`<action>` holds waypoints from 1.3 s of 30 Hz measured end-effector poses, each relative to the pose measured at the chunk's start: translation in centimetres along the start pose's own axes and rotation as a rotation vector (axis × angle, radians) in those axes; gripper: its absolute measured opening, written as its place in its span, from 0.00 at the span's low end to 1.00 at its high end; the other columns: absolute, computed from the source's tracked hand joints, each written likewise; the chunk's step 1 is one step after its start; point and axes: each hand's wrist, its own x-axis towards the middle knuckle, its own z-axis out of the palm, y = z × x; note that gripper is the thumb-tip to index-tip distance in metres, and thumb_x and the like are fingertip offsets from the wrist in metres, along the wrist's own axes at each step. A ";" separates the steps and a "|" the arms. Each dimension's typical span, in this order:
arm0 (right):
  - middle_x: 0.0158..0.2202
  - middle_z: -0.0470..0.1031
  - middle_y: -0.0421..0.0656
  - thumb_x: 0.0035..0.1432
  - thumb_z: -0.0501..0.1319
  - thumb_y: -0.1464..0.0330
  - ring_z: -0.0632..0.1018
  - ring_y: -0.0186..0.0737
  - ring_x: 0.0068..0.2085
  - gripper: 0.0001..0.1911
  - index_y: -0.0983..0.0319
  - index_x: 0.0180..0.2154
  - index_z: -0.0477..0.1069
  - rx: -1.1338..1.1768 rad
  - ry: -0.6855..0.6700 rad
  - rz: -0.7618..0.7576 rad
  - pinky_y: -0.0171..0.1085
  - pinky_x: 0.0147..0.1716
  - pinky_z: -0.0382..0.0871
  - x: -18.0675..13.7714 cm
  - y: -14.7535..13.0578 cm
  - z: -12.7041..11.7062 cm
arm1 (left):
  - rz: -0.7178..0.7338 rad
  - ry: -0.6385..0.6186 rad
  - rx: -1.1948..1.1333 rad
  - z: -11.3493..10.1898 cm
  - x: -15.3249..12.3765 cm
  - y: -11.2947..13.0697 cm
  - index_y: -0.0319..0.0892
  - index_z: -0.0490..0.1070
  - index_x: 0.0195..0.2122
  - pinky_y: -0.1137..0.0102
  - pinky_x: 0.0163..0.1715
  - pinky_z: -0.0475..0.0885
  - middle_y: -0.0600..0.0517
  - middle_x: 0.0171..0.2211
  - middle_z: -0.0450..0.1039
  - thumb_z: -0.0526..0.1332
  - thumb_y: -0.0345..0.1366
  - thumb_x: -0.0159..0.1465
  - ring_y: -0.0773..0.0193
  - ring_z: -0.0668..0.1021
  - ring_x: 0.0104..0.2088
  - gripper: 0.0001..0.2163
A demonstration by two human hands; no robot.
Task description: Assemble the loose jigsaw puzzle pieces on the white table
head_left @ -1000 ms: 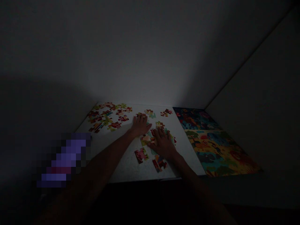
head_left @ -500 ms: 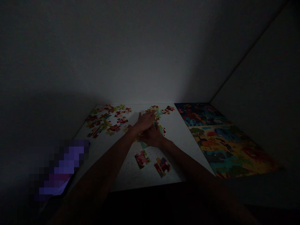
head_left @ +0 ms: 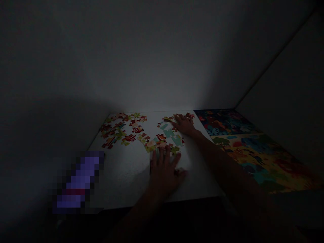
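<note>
My left hand (head_left: 164, 173) lies over the near part of the white table with its fingers spread, covering most of the jigsaw pieces beneath it. Farther back, my right hand (head_left: 185, 126) rests with outstretched fingers on pieces at the far right. Between the two hands are loose pale-green jigsaw pieces (head_left: 168, 133) and a red piece (head_left: 161, 137). A yellow-green piece (head_left: 150, 147) sits just beyond my left fingertips. A pinkish piece (head_left: 190, 115) shows beside my right fingers.
A pile of mixed jigsaw pieces (head_left: 117, 131) covers the table's (head_left: 118, 175) far left. Two assembled animal pictures, one dark (head_left: 222, 123) and one yellow (head_left: 243, 150), lie along the right. A pixelated purple-lit device (head_left: 81, 179) is at the near left; a wall (head_left: 152, 67) rises behind.
My hands, close together before, have parted. The left came nearer, over the front pieces; the right went back and right. Pieces in the middle are uncovered. The view shifted slightly.
</note>
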 end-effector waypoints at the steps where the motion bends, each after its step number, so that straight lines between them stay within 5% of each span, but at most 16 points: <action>1: 0.71 0.48 0.47 0.66 0.42 0.47 0.54 0.59 0.68 0.36 0.54 0.69 0.47 0.013 -0.004 0.020 0.61 0.65 0.42 -0.6 0.4 0.2 | -0.016 0.026 0.013 -0.2 0.1 -1.1 0.56 0.56 0.66 0.36 0.64 0.45 0.49 0.70 0.50 0.48 0.61 0.65 0.38 0.47 0.70 0.31; 6: 0.72 0.44 0.46 0.66 0.41 0.46 0.50 0.57 0.70 0.36 0.52 0.70 0.42 -0.002 -0.039 0.054 0.61 0.65 0.40 -4.3 0.9 0.4 | -0.090 -0.013 0.092 -1.1 1.4 -5.1 0.50 0.57 0.66 0.39 0.65 0.43 0.44 0.70 0.48 0.50 0.63 0.63 0.38 0.47 0.69 0.35; 10: 0.72 0.42 0.47 0.67 0.41 0.49 0.49 0.56 0.70 0.35 0.53 0.70 0.41 -0.012 -0.068 0.013 0.62 0.65 0.40 -7.3 0.2 0.3 | -0.092 -0.063 0.087 -1.4 3.9 -6.6 0.54 0.56 0.66 0.37 0.63 0.45 0.44 0.71 0.46 0.47 0.61 0.66 0.40 0.48 0.70 0.31; 23: 0.72 0.44 0.51 0.64 0.46 0.44 0.47 0.59 0.71 0.38 0.54 0.69 0.47 0.044 -0.056 -0.197 0.63 0.65 0.38 -14.5 -2.5 0.0 | -0.144 -0.120 0.022 0.1 14.0 -6.9 0.48 0.55 0.67 0.42 0.65 0.43 0.45 0.71 0.46 0.45 0.44 0.69 0.45 0.48 0.70 0.25; 29: 0.71 0.45 0.52 0.66 0.44 0.45 0.48 0.56 0.71 0.34 0.51 0.68 0.51 0.112 -0.071 -0.381 0.64 0.64 0.39 -14.9 -3.7 -0.1 | -0.079 -0.183 -0.042 0.1 17.4 -6.9 0.49 0.61 0.64 0.44 0.66 0.45 0.48 0.69 0.51 0.43 0.44 0.71 0.51 0.53 0.69 0.23; 35: 0.71 0.48 0.49 0.64 0.49 0.46 0.51 0.58 0.70 0.34 0.54 0.66 0.58 0.128 -0.023 -0.530 0.62 0.66 0.39 -12.7 -6.9 0.0 | 0.096 -0.265 -0.161 0.2 19.6 -4.3 0.44 0.66 0.61 0.59 0.66 0.53 0.50 0.65 0.61 0.43 0.40 0.72 0.60 0.62 0.66 0.21; 39: 0.63 0.66 0.50 0.64 0.52 0.50 0.65 0.55 0.64 0.31 0.59 0.62 0.65 0.129 -0.034 -0.576 0.55 0.64 0.55 -9.5 -9.1 1.7 | 0.177 -0.307 -0.233 -1.0 19.5 -3.0 0.45 0.67 0.60 0.68 0.62 0.60 0.52 0.62 0.67 0.46 0.40 0.72 0.64 0.69 0.61 0.20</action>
